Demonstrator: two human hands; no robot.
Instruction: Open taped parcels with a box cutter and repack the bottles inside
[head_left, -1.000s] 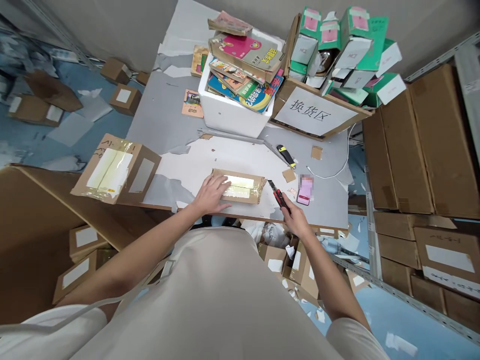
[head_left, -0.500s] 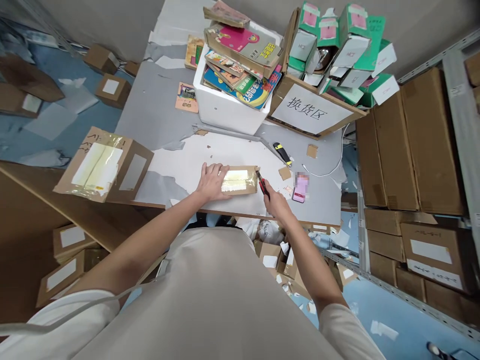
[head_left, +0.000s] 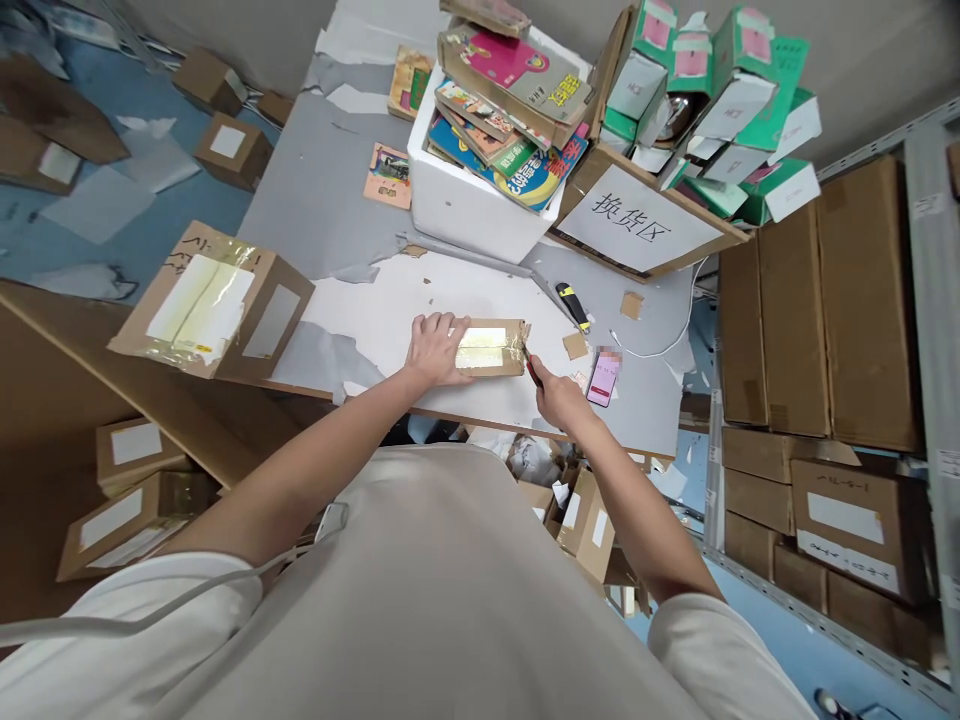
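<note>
A small cardboard box [head_left: 489, 350], with a white label and shiny clear tape, lies on the table under my left hand [head_left: 437, 350]. That hand grips the box's left end, its fingers bent over the top. My right hand [head_left: 561, 393] is wrapped round a red-and-black utility knife [head_left: 533, 371]. The knife's tip meets the right end of the box, where the cardboard edge looks torn. Just right of that hand lies a phone [head_left: 602, 378] with a pink screen.
A second, yellow-and-black utility knife [head_left: 573, 306] lies beyond the box. Behind stand a white foam bin [head_left: 480, 215] of books and a carton [head_left: 637, 225] of green-and-white boxes. A larger taped box [head_left: 266, 315] sits at the left. Shelved cartons [head_left: 862, 310] line the right.
The knife in my right hand has shifted from the box's far right corner down along its right end. The camera view has tilted slightly. My left hand keeps its hold on the box.
</note>
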